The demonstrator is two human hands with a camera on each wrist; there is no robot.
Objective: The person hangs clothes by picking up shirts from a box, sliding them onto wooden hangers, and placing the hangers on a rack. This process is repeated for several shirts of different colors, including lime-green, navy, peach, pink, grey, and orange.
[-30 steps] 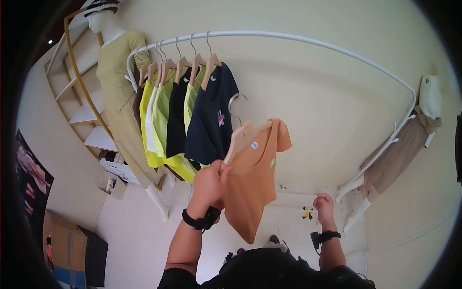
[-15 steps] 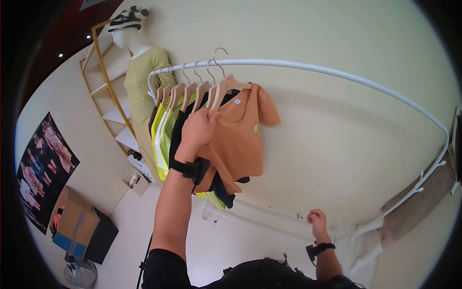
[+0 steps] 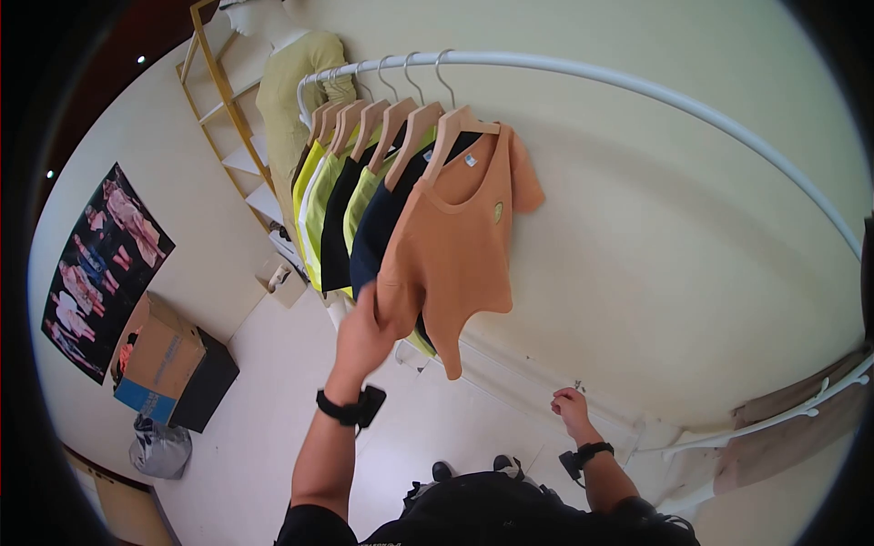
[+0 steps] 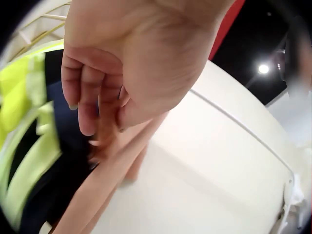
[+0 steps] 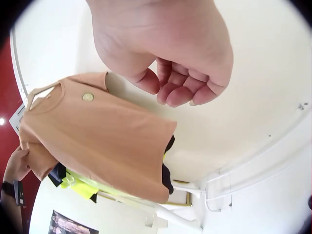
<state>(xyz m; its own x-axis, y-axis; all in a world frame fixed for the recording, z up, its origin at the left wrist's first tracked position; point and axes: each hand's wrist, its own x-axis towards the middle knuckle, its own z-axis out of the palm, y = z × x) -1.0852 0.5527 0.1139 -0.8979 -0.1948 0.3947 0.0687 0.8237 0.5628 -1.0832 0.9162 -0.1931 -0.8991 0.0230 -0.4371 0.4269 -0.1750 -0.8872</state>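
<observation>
An orange T-shirt (image 3: 460, 241) with a small round badge hangs on a wooden hanger (image 3: 445, 146), whose hook is over the white rail (image 3: 583, 68). My left hand (image 3: 362, 344) pinches the sleeve at the shirt's left side; in the left wrist view, thumb and fingers (image 4: 87, 119) close on the cloth. Just behind the orange shirt hangs a navy top (image 3: 373, 232), partly covered by it. My right hand (image 3: 573, 409) is held low in front of the wall, fingers loosely curled around nothing, and in its wrist view the T-shirt (image 5: 102, 126) hangs beyond it.
Several lime, white and black garments (image 3: 337, 223) hang close together on the rail's left part. Behind them stand a mannequin (image 3: 287, 100) and a gold-framed shelf (image 3: 218, 82). A cardboard box (image 3: 164, 359) and a grey bag (image 3: 160, 448) sit on the floor at left.
The orange T-shirt went from in front of the rail up onto it, its hook now over the bar. My left hand let go of the hanger and moved down to the sleeve.
</observation>
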